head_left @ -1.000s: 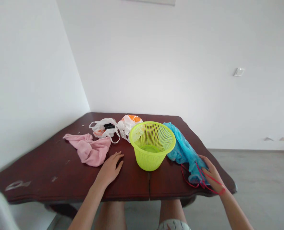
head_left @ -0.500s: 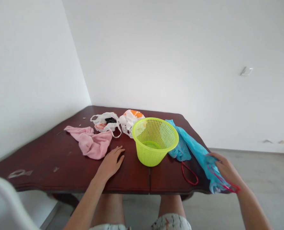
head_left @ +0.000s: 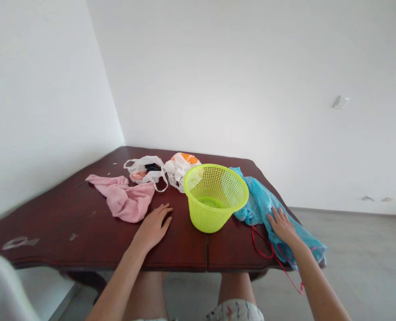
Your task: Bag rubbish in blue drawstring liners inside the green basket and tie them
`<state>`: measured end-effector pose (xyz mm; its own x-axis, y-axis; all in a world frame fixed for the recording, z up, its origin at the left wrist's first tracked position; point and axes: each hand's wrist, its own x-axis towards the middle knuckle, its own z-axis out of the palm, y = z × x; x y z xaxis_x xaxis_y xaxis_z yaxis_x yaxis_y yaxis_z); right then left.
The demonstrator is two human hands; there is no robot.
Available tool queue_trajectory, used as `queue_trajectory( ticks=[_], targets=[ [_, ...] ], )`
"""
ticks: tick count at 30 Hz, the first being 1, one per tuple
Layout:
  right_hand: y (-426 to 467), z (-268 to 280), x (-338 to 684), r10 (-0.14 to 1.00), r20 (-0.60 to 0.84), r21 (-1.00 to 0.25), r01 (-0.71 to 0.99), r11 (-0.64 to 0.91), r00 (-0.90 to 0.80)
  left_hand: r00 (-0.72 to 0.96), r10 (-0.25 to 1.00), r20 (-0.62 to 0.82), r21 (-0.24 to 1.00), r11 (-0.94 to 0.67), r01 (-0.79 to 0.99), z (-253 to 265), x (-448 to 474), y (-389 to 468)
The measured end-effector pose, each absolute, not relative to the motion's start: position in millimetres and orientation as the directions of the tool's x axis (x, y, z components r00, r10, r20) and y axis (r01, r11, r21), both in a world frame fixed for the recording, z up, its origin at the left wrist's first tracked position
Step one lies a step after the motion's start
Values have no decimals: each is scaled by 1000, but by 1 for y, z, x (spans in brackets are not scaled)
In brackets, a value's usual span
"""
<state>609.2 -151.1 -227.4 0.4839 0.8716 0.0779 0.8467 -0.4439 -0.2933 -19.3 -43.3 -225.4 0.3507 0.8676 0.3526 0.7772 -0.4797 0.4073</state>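
Observation:
My right hand (head_left: 282,225) lies with spread fingers on a blue plastic bag (head_left: 263,198) at the table's right side. The bag is laid out flat, its lower end hanging past the table edge. A red drawstring (head_left: 263,252) trails from it and dangles over the front edge. My left hand (head_left: 155,227) rests on the tabletop, fingers apart, holding nothing. Just beside its fingertips lies a crumpled pink cloth (head_left: 127,200). Between my hands stands an upright lime-green mesh basket (head_left: 211,218); no objects show inside it.
Toward the back of the dark red wooden table (head_left: 67,223) lie a white plastic bag (head_left: 144,169) with something black in it and a white-and-orange plastic bag (head_left: 181,167). White walls stand behind and left. A blurred white curved object (head_left: 4,285) is at lower left.
My right hand has let go of the bag's lower end and moved left onto its middle. The blue bag is spread wider and flatter. My left hand has stayed in place.

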Motion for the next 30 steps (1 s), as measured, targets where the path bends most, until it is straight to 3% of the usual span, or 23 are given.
queue_trajectory(
  ticks=[6, 13, 16, 19, 24, 30],
  targets=[
    [-118, -243, 606, 832, 67, -212, 823, -527, 550, 344, 875, 341, 405, -467, 786, -220, -18, -46],
    [-88, -223, 607, 845, 43, -220, 830, -512, 533, 346, 870, 350, 404, -474, 783, -224, -19, -43],
    [-89, -205, 598, 864, 92, -253, 850, -462, 496, 344, 866, 364, 409, -480, 776, -226, -19, -43],
    [-100, -188, 577, 919, 174, -289, 911, -294, 352, 349, 864, 364, 408, -485, 774, -227, -20, -42],
    [-120, -184, 521, 979, 182, -401, 916, -14, 95, 355, 870, 342, 402, -477, 782, -227, -21, -41],
    [-114, -192, 471, 964, 245, -702, 705, 105, 101, 350, 872, 344, 410, -474, 779, -228, -22, -44]
  ],
)
